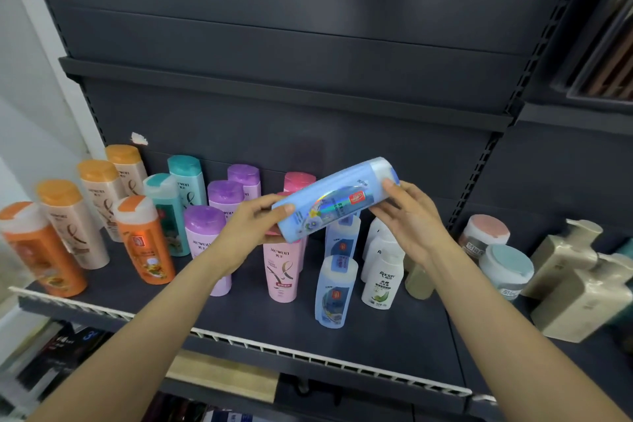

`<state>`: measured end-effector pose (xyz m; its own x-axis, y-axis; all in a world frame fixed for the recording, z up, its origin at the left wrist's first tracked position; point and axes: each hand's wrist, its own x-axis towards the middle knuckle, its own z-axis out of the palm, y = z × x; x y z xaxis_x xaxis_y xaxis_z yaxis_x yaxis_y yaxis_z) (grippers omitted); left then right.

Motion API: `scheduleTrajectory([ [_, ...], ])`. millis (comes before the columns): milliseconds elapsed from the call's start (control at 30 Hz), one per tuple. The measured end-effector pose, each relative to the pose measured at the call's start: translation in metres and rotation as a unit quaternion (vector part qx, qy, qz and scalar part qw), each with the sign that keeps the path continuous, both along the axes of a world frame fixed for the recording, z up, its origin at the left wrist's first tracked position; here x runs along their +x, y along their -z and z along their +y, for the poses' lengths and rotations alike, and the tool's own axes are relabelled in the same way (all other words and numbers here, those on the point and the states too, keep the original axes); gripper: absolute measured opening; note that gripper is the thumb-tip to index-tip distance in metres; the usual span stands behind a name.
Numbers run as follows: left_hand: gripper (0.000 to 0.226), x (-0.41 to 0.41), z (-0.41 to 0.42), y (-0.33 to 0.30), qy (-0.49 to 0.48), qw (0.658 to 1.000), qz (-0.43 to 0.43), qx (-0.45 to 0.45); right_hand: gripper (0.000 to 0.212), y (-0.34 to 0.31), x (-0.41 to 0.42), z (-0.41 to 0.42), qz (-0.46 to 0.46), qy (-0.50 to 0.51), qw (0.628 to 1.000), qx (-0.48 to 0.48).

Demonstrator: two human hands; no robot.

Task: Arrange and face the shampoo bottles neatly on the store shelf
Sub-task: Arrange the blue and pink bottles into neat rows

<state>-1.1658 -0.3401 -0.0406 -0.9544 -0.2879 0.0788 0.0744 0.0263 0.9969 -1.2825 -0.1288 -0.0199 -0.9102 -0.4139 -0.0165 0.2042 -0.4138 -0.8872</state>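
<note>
While lifted clear for label checking, blue bottle [334, 200] gripped sideways, cap toward two o'clock, left hand [255, 224] at base, right hand [409, 216] near cap.

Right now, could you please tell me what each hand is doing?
Left hand: grips the lower end of the blue shampoo bottle, held tilted above the shelf.
Right hand: grips the same bottle near its cap end.

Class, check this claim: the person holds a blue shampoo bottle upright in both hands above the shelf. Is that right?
Not quite. The head view shows the blue shampoo bottle held nearly sideways, not upright. The left hand and right hand do both hold it above the shelf.
</note>
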Motion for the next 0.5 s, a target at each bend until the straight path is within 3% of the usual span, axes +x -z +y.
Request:
scheduleTrajectory([
  [100, 0.014, -0.009, 0.0, -0.003, -0.066, 0.997, 0.001, 0.029, 0.022, -0.003, -0.004, 0.001, 0.005, 0.027, 0.998, 0.052],
  [267, 0.043, -0.017, -0.002, -0.002, -0.049, 0.995, -0.025, 0.079, 0.028, -0.01, -0.01, -0.001, -0.001, 0.046, 0.992, 0.117],
  [500, 0.044, -0.026, -0.004, 0.004, -0.062, 0.991, -0.069, 0.094, 0.048, -0.012, -0.018, 0.002, -0.042, 0.034, 0.99, 0.134],
])
